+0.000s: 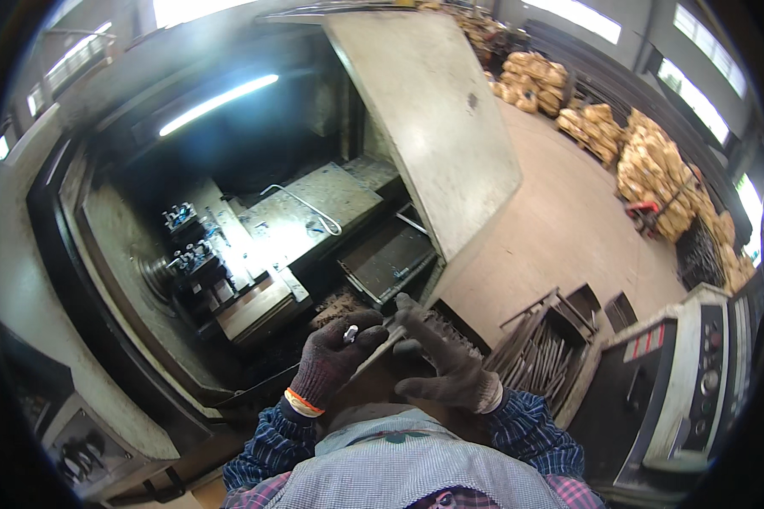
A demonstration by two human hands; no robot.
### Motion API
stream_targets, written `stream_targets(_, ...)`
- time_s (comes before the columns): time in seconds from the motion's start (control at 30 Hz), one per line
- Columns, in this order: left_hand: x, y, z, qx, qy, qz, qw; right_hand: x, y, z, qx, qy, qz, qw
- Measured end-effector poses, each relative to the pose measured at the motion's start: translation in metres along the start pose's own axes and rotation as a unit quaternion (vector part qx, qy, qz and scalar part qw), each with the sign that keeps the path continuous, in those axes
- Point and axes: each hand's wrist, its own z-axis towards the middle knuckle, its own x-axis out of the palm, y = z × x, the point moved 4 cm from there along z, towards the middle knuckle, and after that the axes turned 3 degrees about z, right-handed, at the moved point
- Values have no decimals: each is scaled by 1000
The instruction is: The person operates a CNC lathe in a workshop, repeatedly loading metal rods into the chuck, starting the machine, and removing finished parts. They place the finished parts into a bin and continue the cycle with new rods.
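Both of my hands wear dark knit gloves, in front of the open bay of a lathe. My left hand (335,360) is closed around a small piece of shiny metal (351,334), whose bright end pokes out by the thumb; the fist hides the rest. To its right, my right hand (450,365) has its fingers spread, with nothing visible in them. Inside the bay, the chuck (154,276) is at the left beside a tool holder (197,254) with several bolts. A hooked metal rod (301,202) lies on the lit metal slide (348,193).
The large door panel (433,127) angles out at the bay's right. A dark tray (390,259) sits below it. Beyond my right hand are a crate of metal rods (539,360) and a control cabinet (705,382). Yellow-wrapped bundles (654,170) line the far right.
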Motion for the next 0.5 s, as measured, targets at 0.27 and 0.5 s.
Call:
stream_targets(0.27,11,-32,28,66,-97,267,957,-20,-37,58,-54,109,243,963)
stream_targets(0.5,22,-36,49,59,-164,421,890,-36,-62,82,-100,139,248,953)
